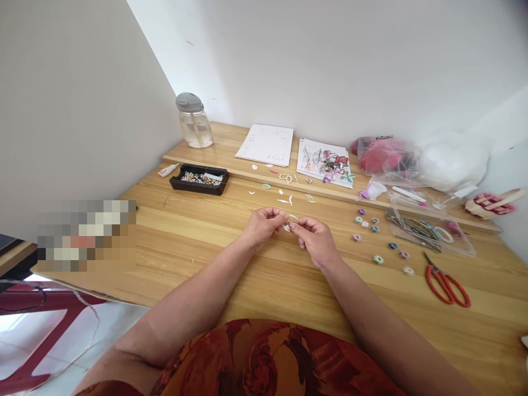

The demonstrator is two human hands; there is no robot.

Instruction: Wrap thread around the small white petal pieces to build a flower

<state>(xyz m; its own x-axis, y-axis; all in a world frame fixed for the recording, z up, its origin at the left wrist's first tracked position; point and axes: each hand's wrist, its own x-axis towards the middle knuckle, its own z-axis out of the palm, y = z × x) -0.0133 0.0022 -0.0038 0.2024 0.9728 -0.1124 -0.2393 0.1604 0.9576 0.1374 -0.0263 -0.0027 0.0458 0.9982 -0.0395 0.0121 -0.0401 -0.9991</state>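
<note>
Hands (pixel 263 226), two, pinch something pale (pixel 286 227) near ten bobbins (pixel 378 259).

L hand (pixel 262 228) & R hand (pixel 315 237) hide most of the pale piece (pixel 293 216) pinched btwn them; full outline too small to tell. Mosaic block (pixel 86 236) at table's L side masks whatever sits there. Beads (pixel 198 178) in the black tray (pixel 198 190) too tiny to tell apart. Marks on the L paper (pixel 266 144) illegible; R paper (pixel 305 163) partly hidden under wire flowers (pixel 330 162). Tools (pixel 412 226) in the clear box (pixel 468 248) overlap, types unclear. White fluffy bundle (pixel 456 159) blurred. Bottom edge cuts off both arms & the patterned garment (pixel 268 357); L edge crops the red frame (pixel 53 341); R edge clips 1 pale obj. (pixel 525 341), ID unclear.
</note>
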